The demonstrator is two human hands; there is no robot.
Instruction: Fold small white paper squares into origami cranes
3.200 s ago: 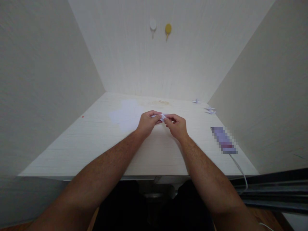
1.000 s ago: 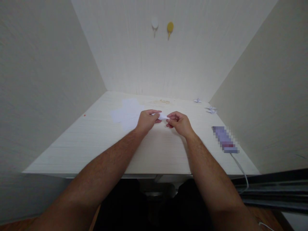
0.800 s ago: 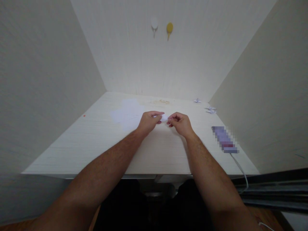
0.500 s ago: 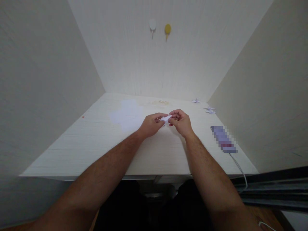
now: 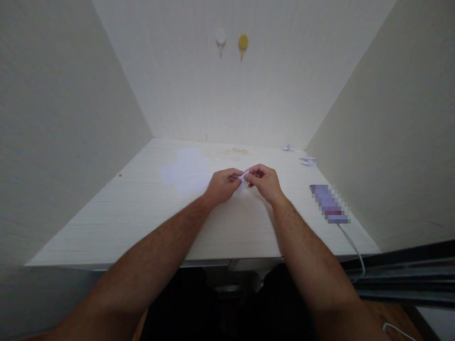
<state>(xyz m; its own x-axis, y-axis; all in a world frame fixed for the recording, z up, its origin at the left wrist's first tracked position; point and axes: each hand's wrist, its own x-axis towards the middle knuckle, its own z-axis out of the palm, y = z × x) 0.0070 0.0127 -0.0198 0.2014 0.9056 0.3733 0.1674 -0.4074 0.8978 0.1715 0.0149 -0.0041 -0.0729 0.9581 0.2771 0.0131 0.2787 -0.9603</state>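
Note:
Over the middle of a white desk (image 5: pixel 142 213), my left hand (image 5: pixel 222 185) and my right hand (image 5: pixel 265 182) meet, both with fingers pinched on a small folded piece of white paper (image 5: pixel 243 178). Only a sliver of the paper shows between the fingertips; the rest is hidden by my fingers. Both hands hover just above the desk top.
Flat white paper sheets (image 5: pixel 186 170) lie left of my hands. Small folded paper figures (image 5: pixel 308 161) sit at the back right corner. A pixelated phone (image 5: pixel 329 203) with a white cable (image 5: pixel 353 248) lies at the right. Two hooks (image 5: pixel 242 42) hang on the back wall. Walls close in both sides.
My hands have drawn closer together and slightly nearer me. The paper has turned from lying flat between the hands to a more upright, tucked position between the fingertips.

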